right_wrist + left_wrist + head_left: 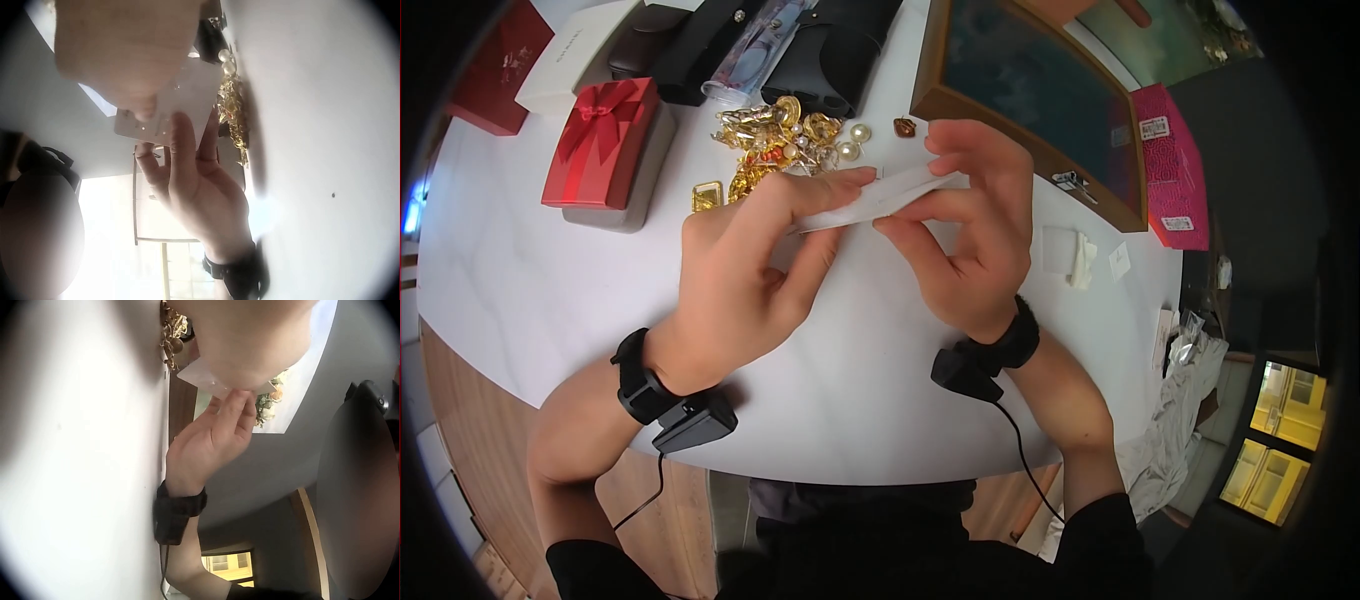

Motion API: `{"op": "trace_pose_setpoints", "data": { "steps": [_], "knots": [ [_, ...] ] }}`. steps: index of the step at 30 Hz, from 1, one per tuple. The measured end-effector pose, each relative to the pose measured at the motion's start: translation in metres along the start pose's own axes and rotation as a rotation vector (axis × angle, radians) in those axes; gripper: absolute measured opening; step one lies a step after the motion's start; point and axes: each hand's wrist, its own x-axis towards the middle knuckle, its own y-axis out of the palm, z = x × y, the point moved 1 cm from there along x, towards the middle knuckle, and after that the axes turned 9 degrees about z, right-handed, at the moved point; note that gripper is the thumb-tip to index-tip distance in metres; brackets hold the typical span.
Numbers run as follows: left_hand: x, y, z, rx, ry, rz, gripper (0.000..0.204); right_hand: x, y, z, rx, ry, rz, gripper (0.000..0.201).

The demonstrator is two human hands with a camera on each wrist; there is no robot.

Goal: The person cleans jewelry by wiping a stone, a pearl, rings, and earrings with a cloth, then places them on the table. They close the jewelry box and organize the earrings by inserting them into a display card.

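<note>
Between both hands, above the white table, is a thin white earring card [865, 207], seen nearly edge-on in the head view. My left hand [740, 270] pinches its left end between thumb and fingers. At the other end, my right hand [975, 230] grips the card with thumb and index finger, its other fingers raised. The right wrist view shows the flat face of the card [194, 87], with small slits and tiny shiny dots near one edge. Just beyond the left hand lies a pile of gold jewelry [765, 140] with pearl pieces [849, 150].
A red gift box with a bow [605, 140] stands at left, near a white box [575, 55]. Black cases [830, 60] lie at the back. A brown wooden case [1040, 90] sits back right beside a pink box [1175, 165]. Small clear packets [1062, 250] lie right.
</note>
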Motion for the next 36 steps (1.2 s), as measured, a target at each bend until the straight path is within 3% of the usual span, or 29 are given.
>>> {"op": "trace_pose_setpoints", "data": {
  "steps": [2,5,11,17,27,29,31,36],
  "knots": [
    [-0.001,-0.003,-0.002,-0.013,-0.002,0.106,0.021,0.0,0.0,0.001,-0.007,-0.029,-0.013,0.021],
    [-0.001,-0.008,-0.003,0.051,0.057,0.137,0.023,-0.001,-0.003,0.007,-0.041,-0.038,-0.012,0.025],
    [0.0,-0.01,-0.005,0.071,0.16,0.126,0.028,-0.003,-0.008,0.014,-0.155,-0.124,-0.016,0.028],
    [0.001,-0.008,-0.003,0.041,0.21,0.111,0.027,-0.006,-0.004,0.007,-0.033,-0.146,-0.091,0.041],
    [0.0,-0.005,-0.002,0.022,0.201,0.12,0.024,-0.004,-0.001,0.003,0.079,-0.173,-0.036,0.051],
    [0.0,0.0,-0.001,0.003,0.18,0.009,0.025,-0.004,0.001,0.002,0.117,-0.161,-0.062,0.051],
    [0.0,0.0,0.0,0.005,0.186,0.014,0.025,-0.005,0.002,0.001,0.154,-0.123,-0.065,0.052],
    [0.0,-0.001,-0.001,0.023,0.193,0.028,0.024,-0.006,-0.005,0.002,0.084,-0.139,0.009,0.055]
  ]
}}
